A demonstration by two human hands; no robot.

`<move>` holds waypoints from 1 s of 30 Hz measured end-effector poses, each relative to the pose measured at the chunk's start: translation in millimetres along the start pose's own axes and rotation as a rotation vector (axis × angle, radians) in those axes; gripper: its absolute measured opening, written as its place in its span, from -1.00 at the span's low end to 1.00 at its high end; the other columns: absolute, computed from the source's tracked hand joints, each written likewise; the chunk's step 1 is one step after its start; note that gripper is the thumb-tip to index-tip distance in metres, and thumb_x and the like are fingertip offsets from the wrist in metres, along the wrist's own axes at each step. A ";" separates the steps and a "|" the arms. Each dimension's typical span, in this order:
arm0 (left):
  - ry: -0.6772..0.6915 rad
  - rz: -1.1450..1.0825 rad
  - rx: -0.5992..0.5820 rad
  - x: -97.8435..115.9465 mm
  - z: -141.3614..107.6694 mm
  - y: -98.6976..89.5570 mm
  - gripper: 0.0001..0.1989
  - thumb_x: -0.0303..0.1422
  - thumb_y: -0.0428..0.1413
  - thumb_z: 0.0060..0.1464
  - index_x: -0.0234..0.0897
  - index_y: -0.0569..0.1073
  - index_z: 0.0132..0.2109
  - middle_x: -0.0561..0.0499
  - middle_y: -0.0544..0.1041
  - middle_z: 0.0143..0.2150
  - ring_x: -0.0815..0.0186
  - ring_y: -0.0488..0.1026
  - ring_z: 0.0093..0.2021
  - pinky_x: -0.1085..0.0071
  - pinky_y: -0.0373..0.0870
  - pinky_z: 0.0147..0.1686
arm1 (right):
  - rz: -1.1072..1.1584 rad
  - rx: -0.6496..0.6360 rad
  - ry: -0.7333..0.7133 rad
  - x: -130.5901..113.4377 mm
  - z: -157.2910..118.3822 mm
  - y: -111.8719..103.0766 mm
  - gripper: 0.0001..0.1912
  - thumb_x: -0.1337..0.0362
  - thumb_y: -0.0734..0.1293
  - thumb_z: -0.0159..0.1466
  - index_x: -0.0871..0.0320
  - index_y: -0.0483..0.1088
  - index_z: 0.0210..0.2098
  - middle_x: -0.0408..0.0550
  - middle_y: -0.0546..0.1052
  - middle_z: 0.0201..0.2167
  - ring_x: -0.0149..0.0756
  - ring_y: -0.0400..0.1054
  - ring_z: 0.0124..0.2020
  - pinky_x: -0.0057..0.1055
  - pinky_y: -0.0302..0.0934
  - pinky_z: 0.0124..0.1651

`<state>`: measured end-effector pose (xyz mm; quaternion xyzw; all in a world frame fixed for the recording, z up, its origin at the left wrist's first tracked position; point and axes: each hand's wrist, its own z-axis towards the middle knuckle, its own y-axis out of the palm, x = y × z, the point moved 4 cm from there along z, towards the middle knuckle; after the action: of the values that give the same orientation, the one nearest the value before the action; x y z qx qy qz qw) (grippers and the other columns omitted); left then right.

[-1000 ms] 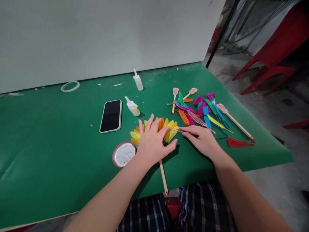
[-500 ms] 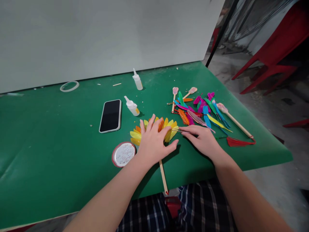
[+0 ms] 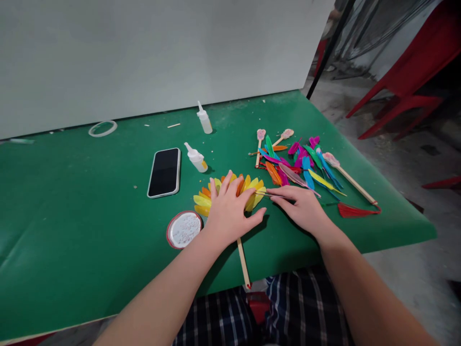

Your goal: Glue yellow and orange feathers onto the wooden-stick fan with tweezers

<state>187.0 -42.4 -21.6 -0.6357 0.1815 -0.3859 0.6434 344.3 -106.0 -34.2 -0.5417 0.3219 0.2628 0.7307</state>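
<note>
We find no clear change over the last second and judge this a steady hold. The left hand (image 3: pixel 230 206), fingers spread, lies over the feather fan (image 3: pixel 258 185) on the table (image 3: pixel 90 216); the right hand (image 3: pixel 300 206) pinches tweezers (image 3: pixel 271 194) at its right-side feathers.

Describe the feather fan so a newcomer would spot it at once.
Start at the near side of the green table, where the left hand is spread. Under that hand lies the feather fan, with a pale stick running toward the table's near edge. Its neat yellow-and-orange arc sets it apart from the jumbled multicoloured feathers to its right.
</note>
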 end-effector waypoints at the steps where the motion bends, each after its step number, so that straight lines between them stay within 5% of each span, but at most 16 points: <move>1: 0.000 0.002 0.001 -0.1 -0.1 0.1 -0.49 0.02 -0.05 0.03 -0.10 0.41 0.04 -0.12 0.26 0.20 -0.04 -0.06 0.32 -0.24 -0.33 0.20 | 0.002 0.000 0.000 0.1 -0.4 -0.4 -0.77 0.32 0.28 0.22 0.16 0.52 -0.17 -0.04 0.59 -0.26 -0.28 0.46 -0.23 -0.36 0.34 -0.12; 23: 0.013 0.004 0.023 -1.1 -0.1 0.7 -0.52 0.01 -0.04 0.04 -0.11 0.45 0.00 -0.12 0.29 0.18 -0.04 -0.03 0.31 -0.24 -0.33 0.20 | 0.006 0.001 0.010 -1.0 -0.2 -0.5 -0.78 0.31 0.28 0.21 0.10 0.52 -0.19 -0.07 0.59 -0.27 -0.27 0.47 -0.24 -0.33 0.35 -0.13; 30: 0.016 0.011 0.024 -0.8 -0.7 0.2 -0.51 0.01 -0.04 0.04 -0.14 0.44 0.00 -0.13 0.28 0.19 -0.04 -0.03 0.31 -0.24 -0.32 0.20 | 0.076 0.151 -0.002 -2.3 -2.0 -8.9 -0.79 0.29 0.30 0.20 0.10 0.52 -0.20 -0.06 0.59 -0.25 -0.25 0.47 -0.21 -0.32 0.37 -0.12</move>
<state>186.0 -42.4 -22.1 -0.6238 0.1855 -0.3894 0.6518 349.1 -110.4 -27.4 -0.4721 0.3605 0.2658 0.7593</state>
